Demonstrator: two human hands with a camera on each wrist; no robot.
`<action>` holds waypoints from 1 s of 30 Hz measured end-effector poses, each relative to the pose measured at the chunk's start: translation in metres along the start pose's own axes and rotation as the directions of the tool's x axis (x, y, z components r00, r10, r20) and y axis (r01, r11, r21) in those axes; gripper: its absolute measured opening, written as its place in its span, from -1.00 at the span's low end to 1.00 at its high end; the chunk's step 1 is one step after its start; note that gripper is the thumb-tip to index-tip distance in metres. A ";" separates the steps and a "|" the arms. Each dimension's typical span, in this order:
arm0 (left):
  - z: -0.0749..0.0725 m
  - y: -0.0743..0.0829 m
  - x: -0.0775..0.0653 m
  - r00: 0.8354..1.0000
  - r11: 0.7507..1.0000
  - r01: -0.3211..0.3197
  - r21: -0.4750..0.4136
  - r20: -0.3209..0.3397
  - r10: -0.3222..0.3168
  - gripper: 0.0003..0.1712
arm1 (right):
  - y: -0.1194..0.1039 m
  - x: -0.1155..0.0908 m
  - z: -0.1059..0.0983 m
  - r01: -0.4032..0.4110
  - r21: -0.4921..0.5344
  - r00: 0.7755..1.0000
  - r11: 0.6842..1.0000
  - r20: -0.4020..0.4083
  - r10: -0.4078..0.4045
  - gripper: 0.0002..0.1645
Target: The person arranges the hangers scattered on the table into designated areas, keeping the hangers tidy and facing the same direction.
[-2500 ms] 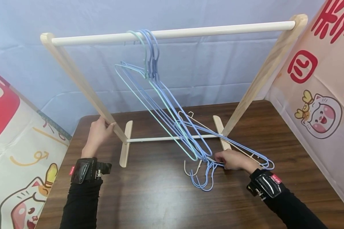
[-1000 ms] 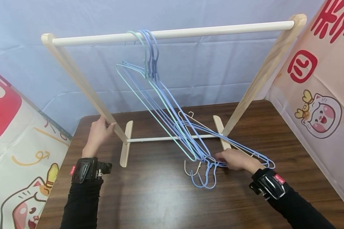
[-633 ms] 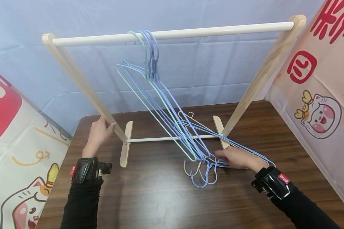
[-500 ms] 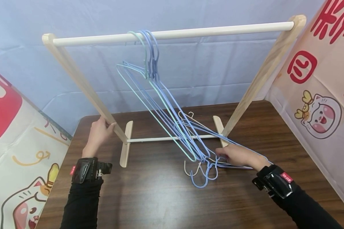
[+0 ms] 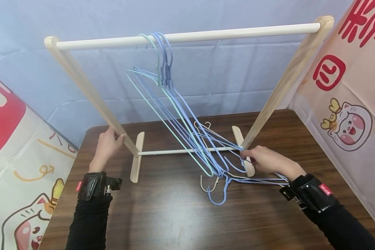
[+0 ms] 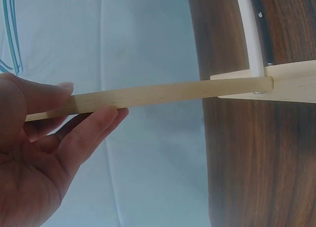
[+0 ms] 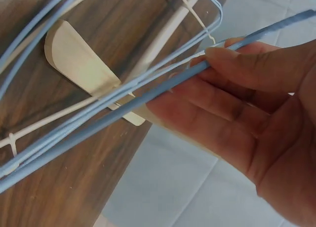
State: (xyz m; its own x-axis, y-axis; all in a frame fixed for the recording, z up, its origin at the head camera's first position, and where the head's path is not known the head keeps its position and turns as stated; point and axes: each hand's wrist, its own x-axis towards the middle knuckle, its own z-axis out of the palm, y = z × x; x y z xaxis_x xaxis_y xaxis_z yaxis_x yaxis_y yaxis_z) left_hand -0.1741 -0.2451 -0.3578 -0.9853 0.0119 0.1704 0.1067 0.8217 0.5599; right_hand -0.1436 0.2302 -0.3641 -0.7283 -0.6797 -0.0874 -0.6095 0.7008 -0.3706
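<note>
My left hand [image 5: 107, 147] grips the lower part of the left wooden post [image 6: 158, 94] of a tabletop clothes rack, thumb on one side and fingers on the other. Beside the rack's right foot, my right hand [image 5: 267, 160] pinches a light blue clothes hanger [image 7: 113, 119] between thumb and fingers. Its hook hangs below the fingertips in the head view. On the table beneath lie another blue hanger [image 5: 217, 203] and a cream hanger [image 5: 201, 184], hooks toward me. A mint hanger [image 5: 158, 66] and several blue hangers [image 5: 171, 62] hang together on the white top rail [image 5: 237, 33].
The rack stands on a dark wood table [image 5: 162, 215], with its left foot [image 5: 135, 173] and right foot [image 5: 250, 170] joined by a thin white lower rod [image 5: 162, 152]. A pale blue cloth [image 5: 225, 76] hangs behind; printed panels flank both sides.
My right hand has moved up and to the right, drawing one blue hanger away from those on the table, its hook shifting with it. My left hand keeps its grip on the post.
</note>
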 end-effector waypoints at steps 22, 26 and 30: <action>0.001 0.000 0.001 1.000 1.000 -0.016 0.006 -0.017 0.016 -0.65 | -0.006 0.003 -0.033 -0.140 -0.032 0.986 0.990 -0.095 0.136 -0.65; 0.001 0.000 0.001 1.000 1.000 -0.015 0.004 -0.012 0.015 -0.64 | -0.008 0.003 -0.035 -0.148 -0.018 0.983 0.989 -0.114 0.145 -0.65; 0.000 0.001 0.000 1.000 1.000 -0.010 0.004 -0.011 0.010 -0.63 | -0.011 0.004 -0.037 -0.146 -0.013 0.979 0.989 -0.144 0.143 -0.66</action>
State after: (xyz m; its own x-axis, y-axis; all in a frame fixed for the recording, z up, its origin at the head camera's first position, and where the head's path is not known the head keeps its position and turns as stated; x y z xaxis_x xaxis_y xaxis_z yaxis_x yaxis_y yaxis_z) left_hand -0.1745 -0.2448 -0.3572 -0.9827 0.0136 0.1848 0.1157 0.8239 0.5548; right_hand -0.1515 0.2285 -0.3259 -0.8453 -0.5343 -0.0049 -0.5007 0.7953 -0.3418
